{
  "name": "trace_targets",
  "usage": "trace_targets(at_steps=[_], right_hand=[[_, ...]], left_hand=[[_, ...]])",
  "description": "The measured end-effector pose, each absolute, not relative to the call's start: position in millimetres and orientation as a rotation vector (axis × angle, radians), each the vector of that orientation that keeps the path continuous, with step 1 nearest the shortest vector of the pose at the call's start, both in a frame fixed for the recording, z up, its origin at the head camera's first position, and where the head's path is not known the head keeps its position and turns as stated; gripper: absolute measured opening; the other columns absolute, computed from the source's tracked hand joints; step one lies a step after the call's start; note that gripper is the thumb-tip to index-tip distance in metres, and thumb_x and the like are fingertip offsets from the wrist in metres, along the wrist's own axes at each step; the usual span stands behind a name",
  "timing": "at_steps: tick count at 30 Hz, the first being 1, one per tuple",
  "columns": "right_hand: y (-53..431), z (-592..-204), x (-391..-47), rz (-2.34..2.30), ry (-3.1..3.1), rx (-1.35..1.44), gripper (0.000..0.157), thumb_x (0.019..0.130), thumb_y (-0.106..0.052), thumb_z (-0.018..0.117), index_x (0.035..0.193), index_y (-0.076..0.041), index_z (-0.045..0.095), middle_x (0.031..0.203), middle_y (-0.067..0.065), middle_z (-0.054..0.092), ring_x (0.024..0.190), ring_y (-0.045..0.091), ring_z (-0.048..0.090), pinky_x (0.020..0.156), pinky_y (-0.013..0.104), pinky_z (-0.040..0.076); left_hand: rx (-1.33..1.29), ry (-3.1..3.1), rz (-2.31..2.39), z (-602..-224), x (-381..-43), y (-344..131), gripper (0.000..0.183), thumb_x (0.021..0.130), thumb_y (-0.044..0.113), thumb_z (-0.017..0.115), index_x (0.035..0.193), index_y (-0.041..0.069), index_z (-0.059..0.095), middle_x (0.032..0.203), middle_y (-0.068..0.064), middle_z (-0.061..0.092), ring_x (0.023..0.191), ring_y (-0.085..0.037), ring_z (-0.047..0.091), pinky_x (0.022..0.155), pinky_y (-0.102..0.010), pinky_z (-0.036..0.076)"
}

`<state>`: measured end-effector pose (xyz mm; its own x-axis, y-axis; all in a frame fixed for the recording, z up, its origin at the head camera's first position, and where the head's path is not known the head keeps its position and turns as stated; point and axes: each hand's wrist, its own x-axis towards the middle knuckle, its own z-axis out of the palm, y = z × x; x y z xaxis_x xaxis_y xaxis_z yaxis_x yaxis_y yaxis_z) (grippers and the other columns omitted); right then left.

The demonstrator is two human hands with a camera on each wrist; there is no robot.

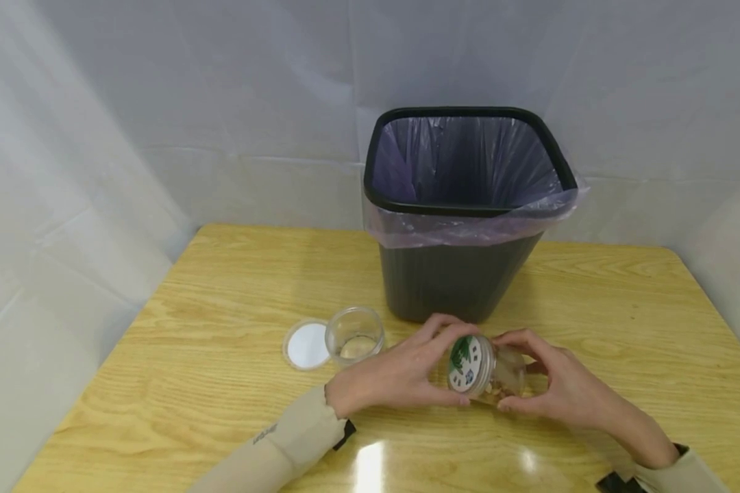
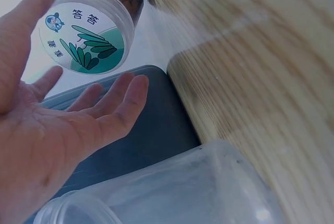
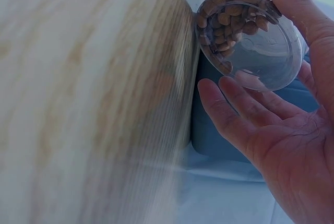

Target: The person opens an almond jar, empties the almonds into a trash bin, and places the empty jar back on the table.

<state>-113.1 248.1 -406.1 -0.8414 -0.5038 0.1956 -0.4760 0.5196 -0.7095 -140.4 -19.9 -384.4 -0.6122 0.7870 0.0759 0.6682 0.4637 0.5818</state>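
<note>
A clear round jar lies tipped on its side close over the table, its lidded end toward the left. Brown almond-like pieces have gathered along its lower side. On the lid is a white label with a green leaf design. My left hand spans the lid end, thumb at the near edge and fingers at the far one. At the base end, my right hand holds the jar between thumb and fingers. Left of my left hand stands an open, clear jar, beside a loose white lid.
Behind the hands stands a black bin with a translucent purple liner folded over its rim. It rests on the wooden table. Pale sheeting hangs behind and at both sides.
</note>
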Motion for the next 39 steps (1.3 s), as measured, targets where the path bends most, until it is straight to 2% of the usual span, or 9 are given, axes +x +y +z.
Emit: trace_targets(at_steps=[5, 11, 19, 28, 39], right_hand=[[248.4, -406.4, -113.2, -1.251, 2.701, -0.866, 0.07, 0.069, -0.033, 0.084, 0.129, -0.026, 0.047, 0.124, -0.006, 0.057, 0.107, 0.006, 0.058, 0.079, 0.028, 0.055], [248.2, -406.7, -113.8, -1.244, 2.712, -0.881, 0.07, 0.069, -0.033, 0.084, 0.128, -0.025, 0.047, 0.124, -0.005, 0.058, 0.106, 0.007, 0.058, 0.079, 0.028, 0.056], [248.0, -406.5, -113.4, -1.239, 2.712, -0.882, 0.07, 0.069, -0.033, 0.084, 0.128, -0.026, 0.047, 0.123, -0.006, 0.057, 0.107, 0.007, 0.058, 0.079, 0.028, 0.056], [247.8, -407.2, -113.7, -1.249, 2.718, -0.901, 0.07, 0.069, -0.032, 0.084, 0.128, -0.024, 0.048, 0.123, -0.004, 0.058, 0.105, 0.007, 0.059, 0.077, 0.028, 0.056], [247.3, -406.5, -113.4, -1.238, 2.719, -0.873, 0.07, 0.069, -0.033, 0.084, 0.128, -0.025, 0.048, 0.122, -0.005, 0.058, 0.105, 0.006, 0.059, 0.077, 0.028, 0.056]], left_hand=[[1.387, 2.475, 0.898, -386.0, -142.7, -19.3, 0.089, 0.079, 0.037, 0.075, 0.147, 0.036, 0.018, 0.147, 0.0, 0.024, 0.13, -0.012, 0.039, 0.102, -0.028, 0.042], [1.426, 2.463, 0.888, -387.2, -143.2, -17.7, 0.087, 0.078, 0.029, 0.077, 0.147, 0.029, 0.024, 0.147, -0.002, 0.027, 0.13, -0.012, 0.04, 0.102, -0.027, 0.043], [1.397, 2.458, 0.882, -387.5, -142.6, -17.9, 0.086, 0.079, 0.03, 0.076, 0.147, 0.032, 0.022, 0.146, 0.001, 0.028, 0.128, -0.012, 0.042, 0.101, -0.026, 0.044], [1.339, 2.46, 0.869, -386.7, -142.6, -19.1, 0.082, 0.082, 0.04, 0.072, 0.147, 0.036, 0.021, 0.142, 0.003, 0.031, 0.123, -0.009, 0.045, 0.099, -0.026, 0.045], [1.289, 2.502, 0.856, -386.2, -142.0, -18.7, 0.086, 0.079, 0.045, 0.072, 0.146, 0.038, 0.019, 0.136, 0.002, 0.037, 0.115, -0.012, 0.05, 0.094, -0.027, 0.047]])
